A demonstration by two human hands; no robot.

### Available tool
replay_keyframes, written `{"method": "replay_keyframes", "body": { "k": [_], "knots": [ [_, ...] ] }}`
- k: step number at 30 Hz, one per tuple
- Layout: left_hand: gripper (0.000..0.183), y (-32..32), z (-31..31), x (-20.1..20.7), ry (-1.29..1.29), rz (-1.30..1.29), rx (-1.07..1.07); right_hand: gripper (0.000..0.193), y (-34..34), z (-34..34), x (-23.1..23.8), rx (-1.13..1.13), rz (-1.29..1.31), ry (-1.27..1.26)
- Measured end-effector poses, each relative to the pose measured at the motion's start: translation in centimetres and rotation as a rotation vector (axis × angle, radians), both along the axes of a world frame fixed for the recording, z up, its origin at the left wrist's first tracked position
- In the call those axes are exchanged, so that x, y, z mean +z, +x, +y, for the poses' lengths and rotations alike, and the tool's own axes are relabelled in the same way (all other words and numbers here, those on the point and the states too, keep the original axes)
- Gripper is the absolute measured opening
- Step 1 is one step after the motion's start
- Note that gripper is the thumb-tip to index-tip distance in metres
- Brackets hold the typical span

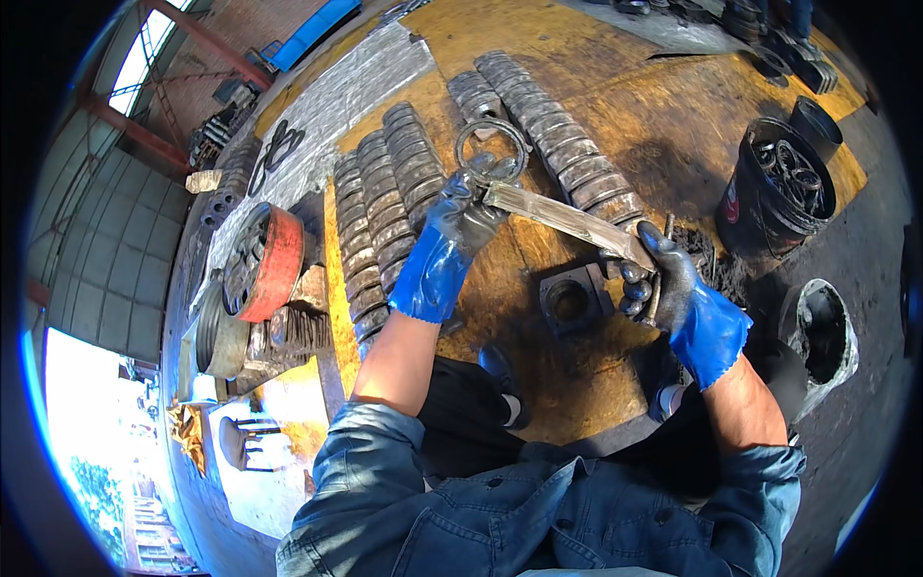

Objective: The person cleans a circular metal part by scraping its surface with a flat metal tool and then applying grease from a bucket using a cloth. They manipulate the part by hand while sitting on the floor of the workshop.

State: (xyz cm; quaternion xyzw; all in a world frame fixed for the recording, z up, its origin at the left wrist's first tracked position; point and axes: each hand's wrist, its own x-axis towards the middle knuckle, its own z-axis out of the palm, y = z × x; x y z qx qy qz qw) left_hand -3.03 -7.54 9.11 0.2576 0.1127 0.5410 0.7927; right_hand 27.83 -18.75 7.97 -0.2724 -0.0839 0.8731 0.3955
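Observation:
My left hand (468, 207), in a blue glove blackened at the fingers, is closed on a grimy metal ring (524, 152) held upright. A flat, scraped bar (572, 221), wooden or metal I cannot tell, slants from beside the left fingers to my right hand (676, 274). That gloved right hand grips the bar's lower end, and a thin rod (657, 296) also sticks out of its fingers. Below the bar, a dark square block (551, 288) with a round hole lies on the floor between my feet.
Rows of grooved metal cylinders, piston-like (577, 159), lie ahead and left. A black bucket (760, 216) holding rings stands right, near an open pale-rimmed container (846, 327). A red drum (279, 264) with metal parts stands left, a stool (231, 442) beyond it.

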Motion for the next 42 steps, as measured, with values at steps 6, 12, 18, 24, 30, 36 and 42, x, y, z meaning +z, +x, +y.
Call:
{"method": "replay_keyframes", "body": {
  "k": [6, 12, 18, 24, 30, 36, 42],
  "knots": [
    [0.032, -0.4, -0.3, 0.2, -0.157, 0.118, 0.069, 0.046, 1.3, 0.4, 0.2, -0.053, 0.034, 0.085],
    [0.032, -0.6, -1.0, -0.2, -0.071, 0.071, 0.007, 0.047, 1.8, 1.0, -0.2, -0.111, 0.093, 0.181],
    [0.046, 0.8, -0.8, -0.1, -0.087, 0.099, 0.192, 0.052, 0.6, 0.3, 1.1, -0.312, 0.190, -0.022],
    [0.032, 2.6, -0.6, -0.4, -0.092, 0.148, 0.299, 0.042, -3.0, 0.1, 0.7, -0.365, 0.196, -0.159],
    [0.034, 4.6, -1.5, -1.9, 0.110, 0.302, 0.278, 0.053, -3.9, -0.5, 0.7, -0.332, 0.216, -0.151],
    [0.042, 4.0, -0.2, -3.7, 0.209, 0.252, 0.016, 0.054, -2.7, -0.1, 0.0, -0.381, 0.138, -0.085],
    [0.033, 3.6, 0.2, -5.2, 0.043, 0.201, -0.082, 0.054, -2.5, 0.0, 0.4, -0.330, 0.238, 0.006]
  ]
}}
